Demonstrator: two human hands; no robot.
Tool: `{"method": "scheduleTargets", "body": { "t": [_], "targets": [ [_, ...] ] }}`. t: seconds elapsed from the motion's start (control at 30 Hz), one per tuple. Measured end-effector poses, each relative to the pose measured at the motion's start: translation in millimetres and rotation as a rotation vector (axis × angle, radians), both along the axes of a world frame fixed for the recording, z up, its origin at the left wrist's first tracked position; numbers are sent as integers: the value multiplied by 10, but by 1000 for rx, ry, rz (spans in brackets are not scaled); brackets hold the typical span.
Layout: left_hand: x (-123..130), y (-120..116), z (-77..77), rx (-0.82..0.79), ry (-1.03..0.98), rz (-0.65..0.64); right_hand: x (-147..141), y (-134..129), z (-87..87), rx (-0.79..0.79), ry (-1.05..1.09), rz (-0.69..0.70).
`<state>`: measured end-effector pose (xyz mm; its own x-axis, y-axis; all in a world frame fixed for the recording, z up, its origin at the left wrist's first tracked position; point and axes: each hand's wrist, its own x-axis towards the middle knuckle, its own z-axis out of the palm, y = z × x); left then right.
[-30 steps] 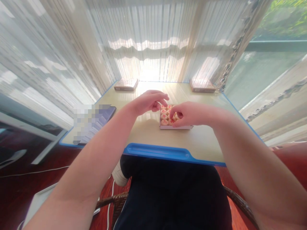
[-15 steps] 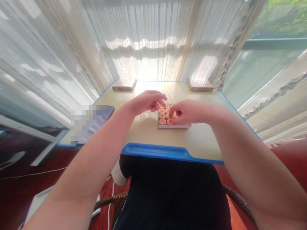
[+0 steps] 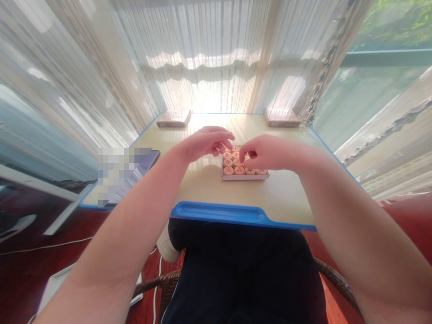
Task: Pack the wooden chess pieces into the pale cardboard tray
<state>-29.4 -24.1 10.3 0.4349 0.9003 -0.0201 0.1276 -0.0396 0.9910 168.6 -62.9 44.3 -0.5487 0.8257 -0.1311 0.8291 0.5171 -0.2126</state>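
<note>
A shallow white box (image 3: 245,177) of Chinese chess pieces stands on the table. Round wooden pieces with red characters fill it in rows, and a front-row piece (image 3: 239,170) shows plainly. Over the box's right part hovers my right hand (image 3: 263,152), fingers bent downward and thumb apart from them, with no piece visible in it. It hides several pieces at the back right. My left hand (image 3: 212,140) is held in the air by the box's back left corner. Its fingers are loosely curled and spread, holding nothing.
Two flat boxes lie at the far edge, one left (image 3: 173,118) and one right (image 3: 281,118). A dark flat device (image 3: 143,164), partly blurred out, rests at the left. A blue tray edge (image 3: 219,213) runs along the table's front. Sheer curtains (image 3: 209,45) hang behind.
My right hand has risen slightly off the front row toward the back of the box, uncovering front-row pieces at the right. My left hand has hardly moved.
</note>
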Motion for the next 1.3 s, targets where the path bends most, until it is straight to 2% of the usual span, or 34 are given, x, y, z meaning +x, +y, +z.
{"method": "scheduleTargets", "body": {
  "t": [0.2,0.33,0.47,0.57,0.7,0.8,0.9,1.1,1.3],
  "targets": [
    [-3,16,1,98,-49,141,5,46,-54,238,28,-148],
    [-38,102,-40,162,-73,257,16,107,-101,300,93,-208],
    [-74,162,-93,120,-63,239,60,203,-159,339,112,-289],
    [-80,133,-104,56,15,167,83,252,-183,324,86,-322],
    [-77,64,-95,76,156,27,76,252,-170,317,84,-353],
    [-86,64,-112,88,172,-15,75,258,-171,302,75,-375],
    [-101,103,-151,95,197,11,103,291,-182,274,38,-354],
    [-89,148,-185,259,482,157,182,287,-107,122,-10,-280],
    [-71,164,-202,290,468,229,185,265,-80,73,-51,-306]
  ]
}}
